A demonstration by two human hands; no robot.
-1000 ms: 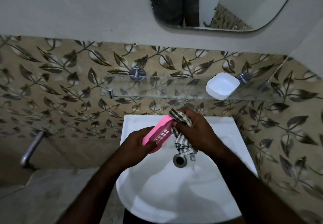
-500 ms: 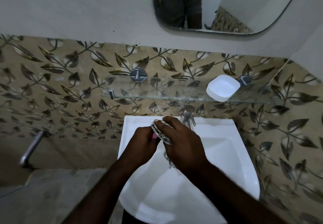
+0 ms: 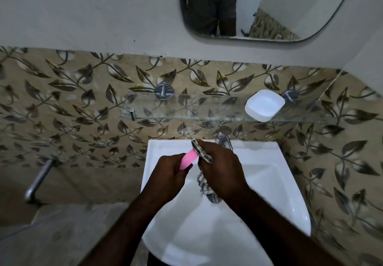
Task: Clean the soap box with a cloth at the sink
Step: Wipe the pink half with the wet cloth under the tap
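Two grips: our left hand (image 3: pixel 169 176) holds pink soap box (image 3: pixel 187 160), right hand (image 3: pixel 221 168) clutches checked cloth (image 3: pixel 202 153); hard rubbing may knock box into sink (image 3: pixel 269 182).

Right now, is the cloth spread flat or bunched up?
Bunched: right hand grips the cloth crumpled against the soap box, tail dangling over the sink.

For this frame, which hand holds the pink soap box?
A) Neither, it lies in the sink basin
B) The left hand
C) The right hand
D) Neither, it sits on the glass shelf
B: the left hand grips the pink soap box above the sink, while the right hand holds the checked cloth against the box's far end.
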